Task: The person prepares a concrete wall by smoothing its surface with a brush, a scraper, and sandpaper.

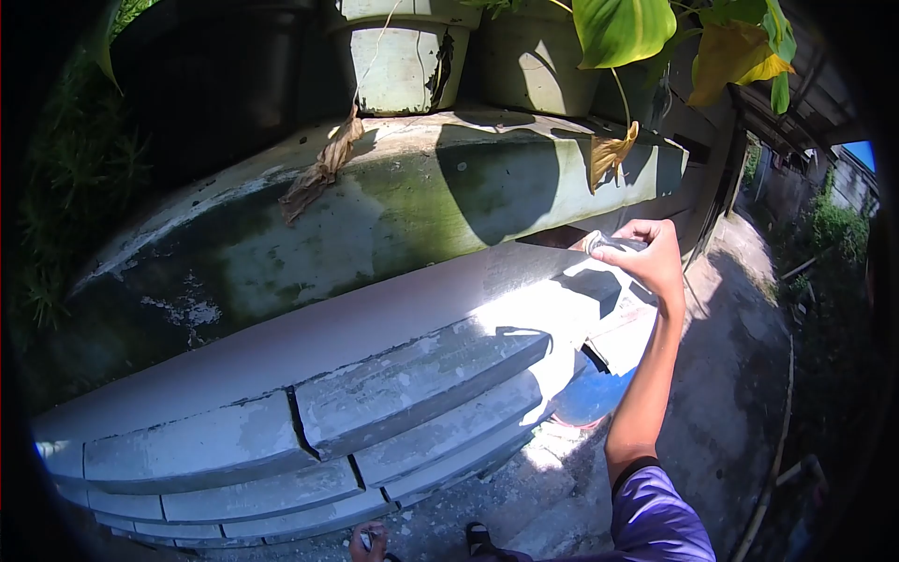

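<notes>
Mossy ledge (375, 220), stepped grey blocks (421, 384) below: we record our right hand (657, 258), grip narrow, pinching a small crumpled item (596, 243) near the ledge's underside; our left hand (368, 541) is low, its grip indeterminable.

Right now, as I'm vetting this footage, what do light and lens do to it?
Head view: glare whites out the sunlit patch beneath the right hand; hard shadows cross the mossy ledge; the dark pot nearly vanishes in shade; the lens seems to bow the slabs and leaves black corners.
</notes>
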The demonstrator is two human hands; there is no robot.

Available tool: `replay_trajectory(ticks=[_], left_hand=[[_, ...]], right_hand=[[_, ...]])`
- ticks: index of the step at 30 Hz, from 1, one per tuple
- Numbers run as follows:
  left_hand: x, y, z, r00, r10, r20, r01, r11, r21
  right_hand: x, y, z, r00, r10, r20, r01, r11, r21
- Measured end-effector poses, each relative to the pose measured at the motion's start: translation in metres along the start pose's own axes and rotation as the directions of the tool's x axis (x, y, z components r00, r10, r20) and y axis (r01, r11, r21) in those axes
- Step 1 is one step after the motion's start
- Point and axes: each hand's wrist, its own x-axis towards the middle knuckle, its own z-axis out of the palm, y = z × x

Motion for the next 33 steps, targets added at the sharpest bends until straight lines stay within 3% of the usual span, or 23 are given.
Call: replay_trajectory(ticks=[1, 2, 4, 5, 8, 10, 12, 14, 15, 16, 17, 18, 19, 21, 23, 24, 26, 27, 28, 31, 32, 33], left_hand=[[0.000, 0.000, -0.002, 1.000, 0.019, 0.000, -0.019, 1.000, 0.003], [0.001, -0.010, -0.006, 0.998, 0.056, -0.006, -0.055, 0.997, 0.060], [-0.002, 0.016, -0.008, 0.999, -0.041, 0.014, 0.042, 0.999, -0.031], [-0.005, 0.026, -0.008, 0.995, -0.093, 0.028, 0.095, 0.992, -0.077], [0.000, 0.021, -0.016, 0.994, -0.061, 0.095, 0.067, 0.996, -0.063], [0.001, 0.043, -0.024, 0.975, -0.202, 0.091, 0.194, 0.977, 0.090], [0.005, 0.055, -0.035, 0.951, -0.271, 0.147, 0.252, 0.959, 0.131], [0.014, 0.018, -0.046, 0.983, -0.045, 0.176, 0.012, 0.983, 0.186], [0.019, 0.005, -0.052, 0.979, 0.070, 0.192, -0.110, 0.972, 0.206], [0.020, 0.004, -0.059, 0.975, 0.026, 0.223, -0.081, 0.967, 0.243], [0.022, 0.007, -0.067, 0.968, -0.019, 0.252, -0.055, 0.958, 0.282], [0.023, 0.011, -0.073, 0.958, -0.064, 0.280, -0.031, 0.946, 0.322], [0.023, 0.018, -0.077, 0.939, -0.164, 0.301, 0.088, 0.964, 0.253], [0.022, 0.030, -0.085, 0.862, -0.351, 0.366, 0.328, 0.936, 0.126], [0.032, -0.011, -0.094, 0.866, -0.189, 0.463, 0.161, 0.982, 0.100], [0.040, -0.029, -0.096, 0.854, -0.105, 0.509, 0.075, 0.994, 0.079], [0.045, -0.040, -0.090, 0.815, -0.180, 0.550, 0.319, 0.933, -0.168], [0.045, -0.044, -0.085, 0.787, -0.211, 0.580, 0.434, 0.858, -0.276], [0.046, -0.047, -0.084, 0.831, -0.047, 0.554, 0.129, 0.985, -0.110], [0.054, -0.037, -0.071, 0.731, 0.153, 0.665, -0.121, 0.988, -0.094], [0.053, -0.024, -0.065, 0.701, 0.166, 0.694, -0.137, 0.986, -0.098], [0.051, 0.030, -0.062, 0.596, 0.359, 0.718, -0.449, 0.891, -0.073]], right_hand=[[0.000, -0.002, -0.003, 1.000, 0.005, -0.015, -0.003, 0.995, 0.097], [0.004, -0.002, 0.007, 1.000, 0.005, 0.015, -0.005, 1.000, -0.020], [0.013, -0.002, 0.018, 0.998, 0.045, 0.035, -0.039, 0.987, -0.155], [0.008, 0.007, 0.021, 0.999, 0.030, 0.015, -0.028, 0.994, -0.109], [-0.032, 0.002, 0.035, 0.994, 0.030, -0.103, -0.032, 0.999, -0.012], [-0.083, 0.026, 0.042, 0.974, 0.052, -0.221, -0.052, 0.999, 0.007], [-0.145, 0.021, 0.051, 0.934, 0.159, -0.319, -0.089, 0.971, 0.223], [-0.230, 0.059, 0.068, 0.831, 0.419, -0.367, -0.235, 0.862, 0.450], [-0.276, 0.070, 0.082, 0.790, 0.468, -0.395, -0.235, 0.827, 0.511], [-0.321, 0.073, 0.103, 0.723, 0.539, -0.432, -0.243, 0.784, 0.571], [-0.371, 0.066, 0.119, 0.618, 0.708, -0.343, -0.361, 0.643, 0.676], [-0.416, 0.057, 0.141, 0.487, 0.783, -0.387, -0.523, 0.616, 0.589], [-0.480, 0.063, 0.161, 0.424, 0.837, -0.346, -0.549, 0.541, 0.637], [-0.556, 0.029, 0.185, 0.029, 0.978, -0.208, -0.771, 0.155, 0.618], [-0.620, 0.005, 0.194, -0.132, 0.986, -0.097, -0.823, -0.055, 0.565], [-0.638, -0.005, 0.198, -0.151, 0.984, -0.092, -0.820, -0.073, 0.568], [-0.662, -0.017, 0.207, -0.183, 0.980, -0.076, -0.814, -0.108, 0.571], [-0.664, -0.023, 0.209, -0.141, 0.987, -0.077, -0.809, -0.070, 0.584], [-0.663, -0.031, 0.210, -0.104, 0.991, -0.078, -0.802, -0.037, 0.596], [-0.657, -0.053, 0.216, -0.012, 0.992, -0.129, -0.801, 0.068, 0.595], [-0.655, -0.059, 0.215, 0.016, 0.988, -0.156, -0.805, 0.106, 0.584], [-0.653, -0.067, 0.215, 0.012, 0.985, -0.172, -0.805, 0.112, 0.583]])
